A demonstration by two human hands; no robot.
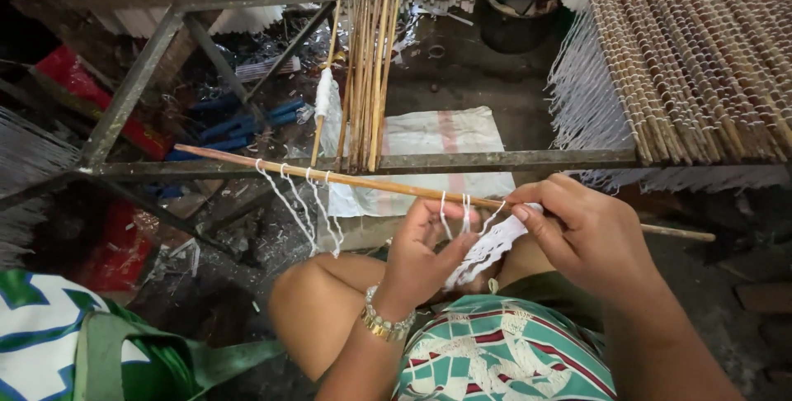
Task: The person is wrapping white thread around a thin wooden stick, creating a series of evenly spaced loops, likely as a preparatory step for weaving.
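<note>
Nearest, the left hand (pixel 422 257) grips a limp bundle of thin white strings (pixel 487 252), soft and easily tangled. The right hand (pixel 582 232) pinches, as far as I can tell, one string onto the long thin bamboo stick (pixel 371 182), light, stiff, probably snappable; best held beside the loops. Farther off, on the metal rack (pixel 462 160), lie more sticks (pixel 367 79).

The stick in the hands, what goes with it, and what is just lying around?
In use:
bamboo stick
white strings looped on it
bundle of white strings
left hand
right hand

Lying about:
loose sticks on the metal frame
finished strung sticks
white sack
blue sticks
</note>
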